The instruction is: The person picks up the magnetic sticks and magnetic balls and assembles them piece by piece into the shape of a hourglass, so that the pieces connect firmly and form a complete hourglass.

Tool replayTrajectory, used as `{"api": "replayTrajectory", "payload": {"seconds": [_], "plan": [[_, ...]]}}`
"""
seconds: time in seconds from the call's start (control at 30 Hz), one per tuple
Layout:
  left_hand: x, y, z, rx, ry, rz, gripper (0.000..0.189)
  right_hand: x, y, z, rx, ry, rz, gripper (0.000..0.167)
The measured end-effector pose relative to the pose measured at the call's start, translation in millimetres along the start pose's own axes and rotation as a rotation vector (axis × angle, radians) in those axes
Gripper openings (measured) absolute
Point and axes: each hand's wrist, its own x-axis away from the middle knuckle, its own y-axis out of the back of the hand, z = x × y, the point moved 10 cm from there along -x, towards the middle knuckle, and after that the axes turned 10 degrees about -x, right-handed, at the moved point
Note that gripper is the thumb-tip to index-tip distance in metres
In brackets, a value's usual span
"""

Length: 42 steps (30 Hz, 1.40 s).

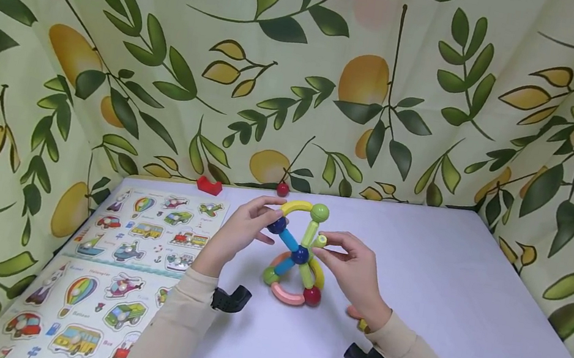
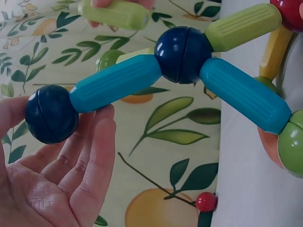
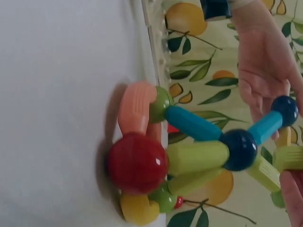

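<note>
A toy structure of balls and ridged rods stands on the table, with a dark blue ball [image 1: 300,254] at its middle. My left hand [image 1: 237,230] holds the upper-left dark blue ball [image 2: 51,114] between thumb and fingers; a blue rod [image 2: 118,82] links it to the middle ball. A yellow curved rod [image 1: 297,206] arches from there to a green ball [image 1: 320,212] on top. Below are a red ball [image 3: 138,163], a green ball [image 1: 271,275] and a pink curved rod [image 1: 287,295]. My right hand [image 1: 354,266] pinches a loose light green rod [image 2: 116,14] beside the structure.
Picture boards [image 1: 96,299] with vehicles and balloons cover the table's left side. At the back edge lie a red curved piece [image 1: 209,185] and a small red ball [image 1: 282,189]. An orange piece [image 1: 354,312] and a yellow one [image 1: 363,325] lie partly hidden by the right wrist.
</note>
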Motion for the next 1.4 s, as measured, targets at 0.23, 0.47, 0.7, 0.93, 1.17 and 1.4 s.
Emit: {"api": "replayTrajectory", "payload": {"seconds": [0.23, 0.47, 0.7, 0.93, 1.17, 1.4], "plan": [[-1.5, -0.4, -2.8, 0.019, -0.016, -0.001, 0.039, -1.9, -10, -6, -0.02, -0.054, -0.001, 0.026], [-2.2, -0.5, -5.3, 0.014, -0.035, 0.006, 0.038, -2.1, -12, -7, -0.011, -0.045, -0.016, 0.027], [-2.6, 1.7, -4.1, 0.009, -0.026, 0.004, 0.038, -3.4, -10, -11, 0.036, -0.085, 0.026, 0.037], [-3.0, 8.7, -0.6, -0.006, 0.003, -0.014, 0.039, -4.5, 2, -74, 0.286, -0.502, 0.209, 0.054], [-0.2, 13.4, 0.7, -0.013, 0.007, -0.021, 0.039, -13.4, -25, -120, 0.352, -0.648, 0.461, 0.049], [1.0, 14.0, 4.4, -0.009, 0.035, -0.026, 0.038, -40.8, -40, -130, 0.386, -0.601, 0.629, 0.032]]}}
